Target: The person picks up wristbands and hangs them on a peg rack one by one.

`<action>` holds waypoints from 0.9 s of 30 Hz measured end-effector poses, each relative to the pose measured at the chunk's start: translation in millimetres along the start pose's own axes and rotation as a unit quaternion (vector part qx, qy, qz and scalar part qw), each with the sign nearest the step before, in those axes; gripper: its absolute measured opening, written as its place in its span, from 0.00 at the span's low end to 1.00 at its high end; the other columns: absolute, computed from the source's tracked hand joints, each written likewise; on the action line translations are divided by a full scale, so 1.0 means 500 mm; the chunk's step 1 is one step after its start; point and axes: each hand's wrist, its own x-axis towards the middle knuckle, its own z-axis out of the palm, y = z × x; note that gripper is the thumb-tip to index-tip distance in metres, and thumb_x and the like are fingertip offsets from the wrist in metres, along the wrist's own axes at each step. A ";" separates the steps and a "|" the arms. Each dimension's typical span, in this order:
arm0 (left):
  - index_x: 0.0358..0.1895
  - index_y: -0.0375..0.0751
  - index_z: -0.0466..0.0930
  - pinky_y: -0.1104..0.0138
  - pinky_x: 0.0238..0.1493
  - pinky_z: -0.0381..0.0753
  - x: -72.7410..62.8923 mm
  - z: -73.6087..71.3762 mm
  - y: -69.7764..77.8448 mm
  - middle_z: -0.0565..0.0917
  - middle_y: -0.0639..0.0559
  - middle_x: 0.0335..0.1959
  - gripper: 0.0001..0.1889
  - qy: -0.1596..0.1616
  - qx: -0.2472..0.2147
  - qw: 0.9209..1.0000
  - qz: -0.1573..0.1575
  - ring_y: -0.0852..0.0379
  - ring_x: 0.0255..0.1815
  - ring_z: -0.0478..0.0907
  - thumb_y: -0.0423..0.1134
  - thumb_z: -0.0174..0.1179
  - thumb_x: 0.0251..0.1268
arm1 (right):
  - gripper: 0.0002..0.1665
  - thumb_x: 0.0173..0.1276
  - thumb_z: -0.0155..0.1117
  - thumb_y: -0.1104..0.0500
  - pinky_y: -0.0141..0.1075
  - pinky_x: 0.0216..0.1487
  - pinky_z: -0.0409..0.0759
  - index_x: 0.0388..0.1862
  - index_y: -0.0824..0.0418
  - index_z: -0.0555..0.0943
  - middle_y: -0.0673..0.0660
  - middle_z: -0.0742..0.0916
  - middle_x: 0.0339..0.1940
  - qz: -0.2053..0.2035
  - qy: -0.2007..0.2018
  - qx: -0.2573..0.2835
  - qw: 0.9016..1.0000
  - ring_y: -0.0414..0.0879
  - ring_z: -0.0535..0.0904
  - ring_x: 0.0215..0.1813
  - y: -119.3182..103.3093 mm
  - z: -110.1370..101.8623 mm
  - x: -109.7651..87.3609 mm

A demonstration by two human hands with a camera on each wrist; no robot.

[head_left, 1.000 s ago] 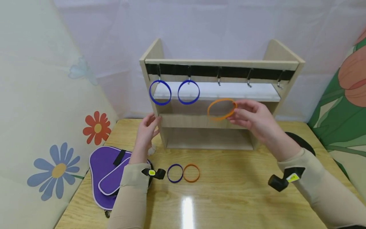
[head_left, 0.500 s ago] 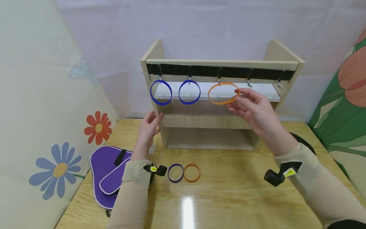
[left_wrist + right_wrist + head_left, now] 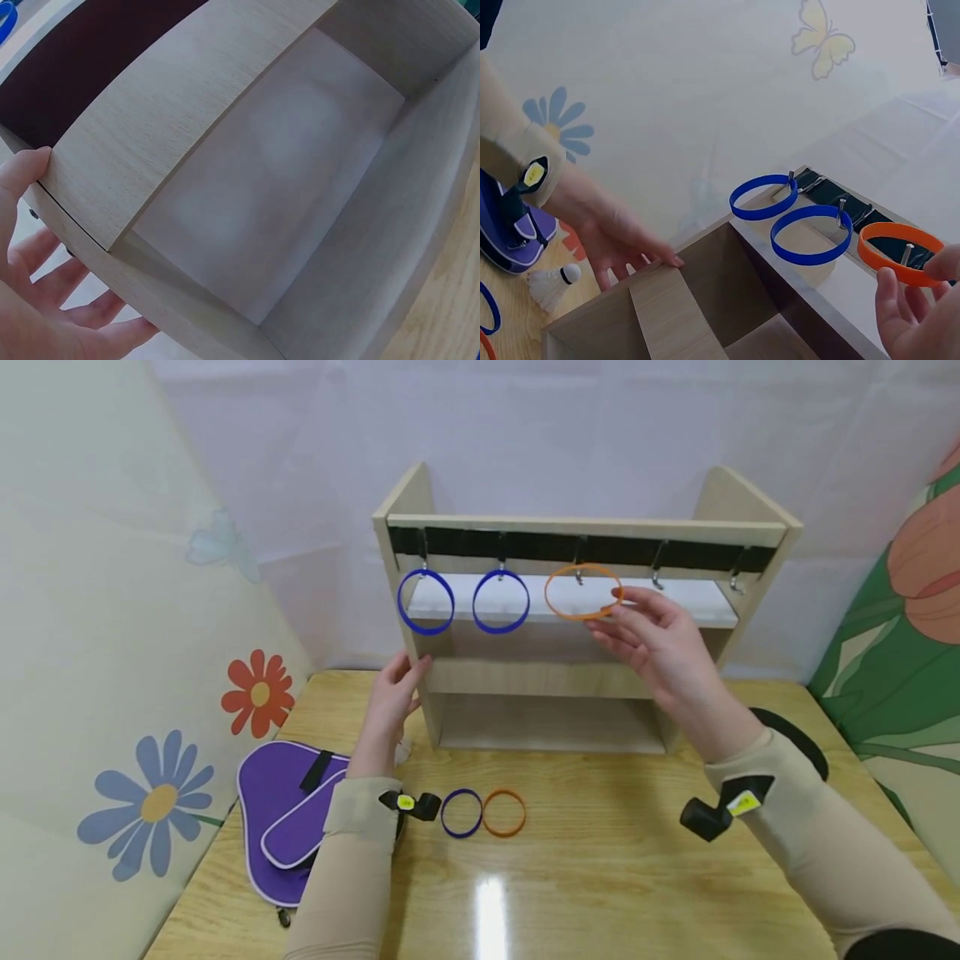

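My right hand (image 3: 663, 639) pinches the right side of an orange wristband (image 3: 551, 602), thumb and fingertips at its edge. In the head view the third hook (image 3: 579, 577) shows inside the band's loop; the right wrist view also shows a hook tip (image 3: 907, 253) within it. Two blue wristbands (image 3: 426, 631) (image 3: 810, 259) hang from the first two hooks on the left. My left hand (image 3: 388, 702) grips the left side panel of the wooden shelf (image 3: 502, 677), with the thumb (image 3: 34, 163) on the front and the fingers along the outer face.
Two hooks (image 3: 657, 581) at the right carry nothing. On the table (image 3: 600, 843) lie a blue wristband (image 3: 444, 824) and an orange wristband (image 3: 504, 835), side by side. A purple bag (image 3: 277, 777) lies at left, near a shuttlecock (image 3: 547, 289). A black rounded object (image 3: 798, 739) is behind my right forearm.
My right hand has raised the orange wristband from below the hooks to the third hook's height, then shifted slightly left. The left hand keeps its place on the shelf's side.
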 end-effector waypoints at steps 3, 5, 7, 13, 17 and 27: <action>0.75 0.50 0.63 0.44 0.72 0.63 -0.002 0.000 0.001 0.67 0.45 0.75 0.30 0.006 0.006 1.000 -0.007 0.48 0.74 0.64 0.49 0.56 0.73 | 0.18 0.70 0.61 0.68 0.33 0.48 0.85 0.58 0.66 0.73 0.58 0.85 0.46 0.003 -0.001 0.005 1.000 0.46 0.87 0.41 0.003 -0.001 0.004; 0.75 0.51 0.64 0.43 0.72 0.63 -0.004 0.000 0.001 0.67 0.46 0.75 0.30 0.011 0.010 1.000 -0.013 0.49 0.74 0.64 0.50 0.56 0.73 | 0.17 0.70 0.61 0.68 0.33 0.49 0.85 0.57 0.65 0.73 0.58 0.85 0.44 0.010 0.001 0.011 1.000 0.46 0.87 0.40 0.006 -0.002 0.006; 0.75 0.51 0.64 0.43 0.72 0.63 -0.006 0.002 0.002 0.67 0.47 0.75 0.30 0.014 0.013 1.000 -0.017 0.49 0.74 0.64 0.50 0.56 0.72 | 0.16 0.70 0.61 0.68 0.33 0.49 0.85 0.56 0.64 0.72 0.58 0.86 0.43 0.015 0.004 0.014 1.000 0.46 0.87 0.40 0.008 -0.002 0.007; 0.74 0.50 0.65 0.44 0.72 0.64 -0.009 0.007 0.004 0.66 0.46 0.75 0.30 0.021 0.006 0.999 -0.023 0.49 0.74 0.64 0.50 0.57 0.72 | 0.17 0.71 0.61 0.68 0.33 0.47 0.85 0.56 0.64 0.72 0.57 0.87 0.42 0.017 0.004 0.013 1.000 0.46 0.87 0.40 0.015 -0.006 0.009; 0.74 0.50 0.65 0.44 0.71 0.64 -0.011 0.008 0.004 0.67 0.47 0.75 0.29 0.030 0.000 0.999 -0.031 0.49 0.74 0.64 0.50 0.58 0.72 | 0.14 0.71 0.61 0.67 0.34 0.46 0.86 0.54 0.62 0.74 0.55 0.87 0.41 0.019 0.006 0.008 1.000 0.45 0.87 0.39 0.022 -0.010 0.012; 0.72 0.49 0.67 0.45 0.72 0.64 -0.012 0.010 0.001 0.67 0.48 0.74 0.29 0.048 -0.003 0.998 -0.039 0.49 0.75 0.63 0.52 0.58 0.71 | 0.11 0.71 0.61 0.67 0.35 0.45 0.86 0.50 0.59 0.79 0.54 0.87 0.43 0.017 0.010 0.003 1.000 0.45 0.87 0.39 0.035 -0.016 0.017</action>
